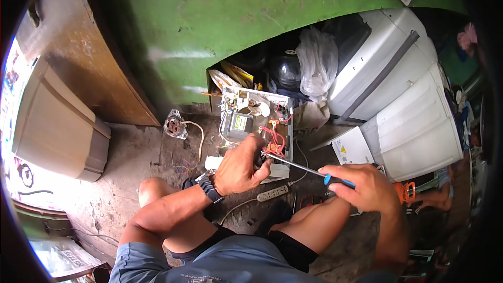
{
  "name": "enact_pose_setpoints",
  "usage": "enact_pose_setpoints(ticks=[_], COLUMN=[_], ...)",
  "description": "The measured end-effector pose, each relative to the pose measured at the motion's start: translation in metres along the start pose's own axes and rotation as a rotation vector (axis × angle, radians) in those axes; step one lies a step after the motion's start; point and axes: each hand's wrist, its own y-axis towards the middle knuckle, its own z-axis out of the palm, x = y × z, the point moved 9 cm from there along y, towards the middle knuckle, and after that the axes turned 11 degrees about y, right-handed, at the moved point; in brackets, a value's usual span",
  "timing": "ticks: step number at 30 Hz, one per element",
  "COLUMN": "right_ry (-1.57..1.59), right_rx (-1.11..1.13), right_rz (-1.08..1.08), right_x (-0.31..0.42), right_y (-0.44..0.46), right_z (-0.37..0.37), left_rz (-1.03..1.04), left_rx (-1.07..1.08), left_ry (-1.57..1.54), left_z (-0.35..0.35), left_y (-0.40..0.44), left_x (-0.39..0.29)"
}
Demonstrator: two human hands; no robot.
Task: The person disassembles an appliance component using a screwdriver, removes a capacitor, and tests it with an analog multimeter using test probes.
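My right hand (367, 186) is closed round the blue handle of a long screwdriver (304, 167). Its shaft points left, and the tip reaches the fingers of my left hand (242, 165). Those fingers are closed on a small dark part (258, 158), mostly covered by the hand, so its kind is unclear. Both hands are over the near side of an opened metal appliance (262, 94) on the floor. Inside it sit a grey boxy component (238, 126) with a yellow-green label and a bundle of red wires (276, 139), which runs close to the screwdriver tip.
A small motor (175, 124) with a pale cable lies left of the appliance. A white power strip (272, 193) rests between my legs. White appliance housings (414, 126) stand at right, beside a white panel (352, 147) with a warning label. Another person's leg (437, 196) shows far right.
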Motion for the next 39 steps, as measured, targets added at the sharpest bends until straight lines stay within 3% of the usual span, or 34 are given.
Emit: enact_pose_setpoints(ticks=[3, 7, 17, 20, 22, 24, 27, 30, 39], right_ry=[-0.055, -0.154, -0.223, -0.17, -0.033, 0.027, 0.062, -0.141, -0.242], right_rx=[0.059, -0.068, -0.257, -0.249, -0.162, 0.003, 0.065, -0.122, -0.2], right_rz=[0.067, -0.012, -0.062, -0.021, -0.114, -0.041, -0.026, -0.066, -0.093], right_x=[0.0, -0.002, -0.005, -0.013, -0.017, -0.028, -0.032, -0.018, -0.012], right_y=[0.002, 0.0, -0.004, -0.005, -0.004, 0.0, 0.0, 0.0, -0.01], right_z=[-0.004, 0.006, 0.04, 0.038, 0.025, 0.013, 0.016, 0.014, 0.013], left_rz=[0.065, 0.1, -0.097, -0.083, -0.052, 0.131, 0.097, 0.116, 0.01], left_rx=[0.04, -0.025, -0.071, -0.052, -0.015, 0.08, 0.241, 0.138, 0.045], left_ry=[0.117, 0.192, 0.255, 0.236, 0.219, 0.165, 0.103, 0.124, 0.171], left_z=[0.008, 0.005, -0.001, 0.001, 0.005, 0.018, 0.021, 0.015, 0.015], left_y=[-0.002, -0.001, 0.003, 0.003, 0.0, -0.003, -0.001, -0.001, -0.005], left_x=[-0.001, 0.002, 0.015, 0.016, 0.019, 0.014, 0.011, 0.017, 0.012])
